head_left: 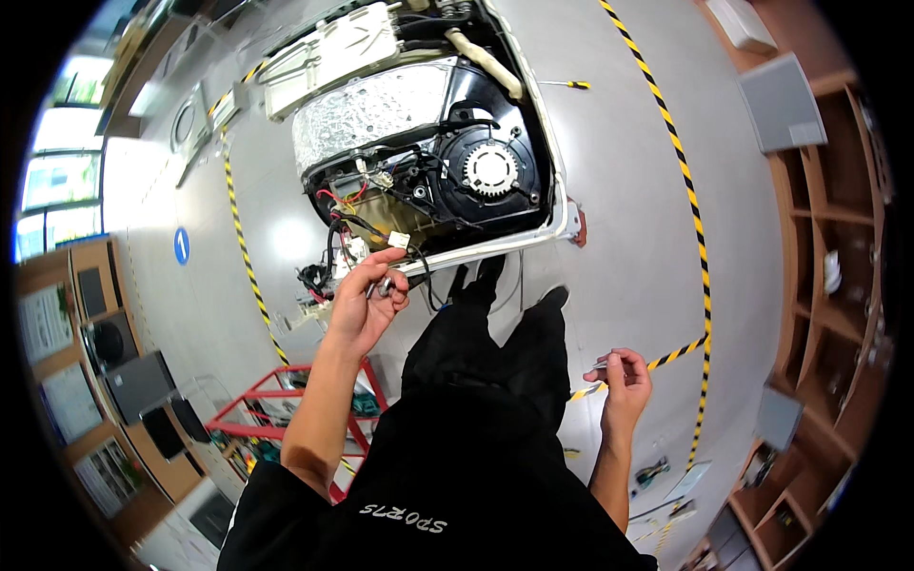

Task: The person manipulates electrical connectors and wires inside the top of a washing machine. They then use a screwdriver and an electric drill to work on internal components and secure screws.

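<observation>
My left hand [367, 305] holds a small metal piece [385, 286] just below a white wire connector [399, 240] and dark cables at the front edge of an opened appliance [562, 200]. Inside it are a black round housing with a white toothed ring [490, 169], a foil-covered panel [362, 109], a white plastic part [324, 57] and loose coloured wiring [347, 200]. My right hand [624, 390] is apart from the appliance, at lower right over the floor, its fingers closed on a small metal item [600, 367], too small to identify.
A red metal cart [269, 395] with tools is at lower left. A screwdriver [576, 86] lies right of the appliance. Yellow-black tape [681, 152] marks the floor. Wooden shelving [828, 171] lines the right side, cabinets [133, 400] the left. A power tool [650, 473] lies at lower right.
</observation>
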